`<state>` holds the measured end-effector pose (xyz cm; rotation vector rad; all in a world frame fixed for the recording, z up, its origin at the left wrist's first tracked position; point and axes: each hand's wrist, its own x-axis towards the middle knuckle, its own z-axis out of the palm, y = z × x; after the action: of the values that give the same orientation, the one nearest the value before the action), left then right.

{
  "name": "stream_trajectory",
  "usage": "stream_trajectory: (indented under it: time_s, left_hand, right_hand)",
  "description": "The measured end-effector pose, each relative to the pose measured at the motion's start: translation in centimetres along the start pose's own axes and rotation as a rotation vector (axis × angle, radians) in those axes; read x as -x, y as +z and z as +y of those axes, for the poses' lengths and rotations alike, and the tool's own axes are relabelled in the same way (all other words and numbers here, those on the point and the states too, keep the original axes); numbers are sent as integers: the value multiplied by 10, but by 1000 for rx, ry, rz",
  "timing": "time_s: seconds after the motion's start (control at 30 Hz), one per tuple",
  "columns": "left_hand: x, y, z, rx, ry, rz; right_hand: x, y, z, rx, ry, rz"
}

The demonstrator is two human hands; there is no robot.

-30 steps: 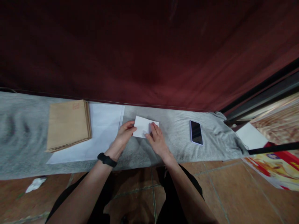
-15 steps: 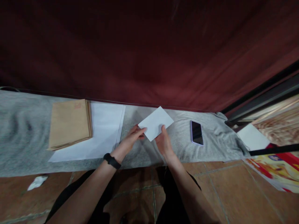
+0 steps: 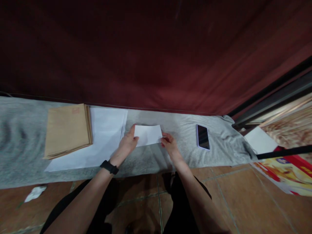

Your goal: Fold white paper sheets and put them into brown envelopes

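Observation:
A small white rectangle of paper (image 3: pixel 148 135), perhaps folded, is held level between my two hands over the grey cloth. My left hand (image 3: pixel 128 141) grips its left end, thumb on top and fingers behind. At the right end, my right hand (image 3: pixel 170 145) pinches the lower corner between thumb and fingers. To the left of my hands lie large white paper sheets (image 3: pixel 107 130), partly covered by a stack of brown envelopes (image 3: pixel 67 130) with a faint red mark on the top one.
A phone in a lilac case (image 3: pixel 203 137) lies right of my hands on the grey cloth (image 3: pixel 185 130). Behind hangs a dark red curtain (image 3: pixel 151 65). On the tiled floor are a crumpled white tissue (image 3: pixel 35 193) and a red-and-yellow printed box (image 3: pixel 287 174).
The white paper has turned from a slant to level and moved left and slightly down. My left hand has shifted left, and my right hand now pinches the paper's right end.

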<state>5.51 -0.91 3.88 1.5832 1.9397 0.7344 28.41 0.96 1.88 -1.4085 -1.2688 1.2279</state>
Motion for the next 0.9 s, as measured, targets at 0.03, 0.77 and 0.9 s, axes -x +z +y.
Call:
stream_trajectory:
  time_s: [0.03, 0.77, 0.9]
  left_hand:
    - [1, 0, 1, -100, -13, -25]
    - [15, -2, 14, -406, -47, -33]
    - [27, 5, 25, -469, 82, 136]
  right_hand:
    - [2, 0, 1, 116, -46, 4]
    - [47, 21, 2, 989, -576, -245]
    - [51, 21, 7, 1056, -577, -242]
